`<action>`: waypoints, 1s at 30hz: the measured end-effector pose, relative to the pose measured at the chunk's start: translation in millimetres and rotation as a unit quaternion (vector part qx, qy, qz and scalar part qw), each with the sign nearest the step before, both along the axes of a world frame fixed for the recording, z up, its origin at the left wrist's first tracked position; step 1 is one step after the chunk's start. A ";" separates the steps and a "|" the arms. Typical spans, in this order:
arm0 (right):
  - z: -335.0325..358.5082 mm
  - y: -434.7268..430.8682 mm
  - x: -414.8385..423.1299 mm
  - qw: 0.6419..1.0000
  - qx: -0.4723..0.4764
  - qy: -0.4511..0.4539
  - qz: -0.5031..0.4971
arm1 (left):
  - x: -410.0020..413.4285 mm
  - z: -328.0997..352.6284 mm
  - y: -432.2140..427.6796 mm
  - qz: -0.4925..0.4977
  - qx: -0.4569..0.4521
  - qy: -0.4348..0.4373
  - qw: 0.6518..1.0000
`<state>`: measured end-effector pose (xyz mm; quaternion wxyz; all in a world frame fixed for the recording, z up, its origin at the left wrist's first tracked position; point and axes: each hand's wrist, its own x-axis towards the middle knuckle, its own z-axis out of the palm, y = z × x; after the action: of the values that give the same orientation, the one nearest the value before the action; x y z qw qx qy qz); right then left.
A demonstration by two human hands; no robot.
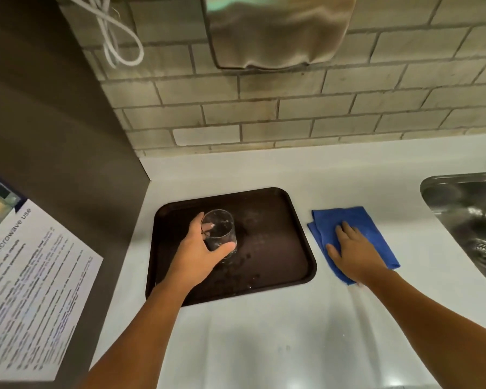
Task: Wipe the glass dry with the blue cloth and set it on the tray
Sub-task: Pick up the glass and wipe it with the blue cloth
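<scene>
Below, a smooth white counter [264, 332] meets a brick-tiled wall [320, 108]. The left hand [199, 248] grips a clear round glass [219, 234] over the dark rounded tray [278, 248]. The right hand [354, 251] lies flat and open on the folded blue cloth [357, 220].

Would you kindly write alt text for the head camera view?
A left hand grips a clear glass over a dark tray, while the right hand lies flat on a blue cloth on the white counter beside a sink.

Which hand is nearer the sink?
The right hand: it lies flat on the blue cloth, just left of the sink. The left hand grips the glass over the tray, farther away.
</scene>
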<state>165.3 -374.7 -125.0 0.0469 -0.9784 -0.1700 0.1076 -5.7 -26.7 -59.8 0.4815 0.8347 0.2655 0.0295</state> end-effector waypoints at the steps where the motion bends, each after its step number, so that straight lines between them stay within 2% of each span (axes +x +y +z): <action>1: -5.1 0.8 -2.1 1.000 -0.005 -0.010 -0.008 | -0.7 0.3 -0.2 -0.002 0.004 0.005 1.000; 9: -14.3 13.1 0.7 0.998 -0.034 -0.039 -0.047 | -4.6 -3.1 0.4 -0.012 -0.001 0.011 1.000; 11: -1.5 18.3 4.0 0.994 0.002 -0.042 -0.103 | -3.2 -4.4 1.7 0.001 -0.023 0.002 1.000; 12: 5.6 20.3 4.5 0.988 0.052 -0.046 -0.135 | -2.6 -6.3 2.1 0.011 -0.041 -0.005 0.999; 14: 25.5 27.7 3.7 0.954 0.227 -0.016 -0.195 | -0.8 -7.9 2.3 0.043 -0.096 -0.026 0.994; 16: 53.4 38.0 -3.8 0.885 0.409 0.035 -0.220 | 0.2 -3.1 -0.1 0.084 -0.153 -0.049 0.983; 19: 93.9 60.5 -28.5 0.792 0.573 0.078 -0.195 | 3.7 7.4 -5.3 0.117 -0.288 -0.091 0.946; 20: 104.7 69.1 -39.0 0.777 0.601 0.082 -0.172 | 5.0 13.0 -9.4 0.118 -0.332 -0.100 0.930; 22: 122.9 89.0 -62.3 0.784 0.610 0.064 -0.094 | 8.7 22.2 -18.7 0.123 -0.394 -0.122 0.903; 24: 132.7 106.5 -84.9 0.808 0.588 0.045 -0.009 | 12.3 29.9 -31.2 0.137 -0.438 -0.121 0.880; 27: 135.5 125.8 -108.9 0.840 0.529 0.031 0.115 | 16.0 39.8 -49.1 0.136 -0.469 -0.119 0.864; 30: 128.1 136.6 -122.4 0.857 0.480 0.022 0.187 | 16.3 45.4 -61.0 0.143 -0.497 -0.108 0.849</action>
<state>42.9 -238.0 3.0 0.4935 -0.7817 -0.3791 0.0408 10.6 -87.8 -14.3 0.8482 0.4282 0.3075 0.0522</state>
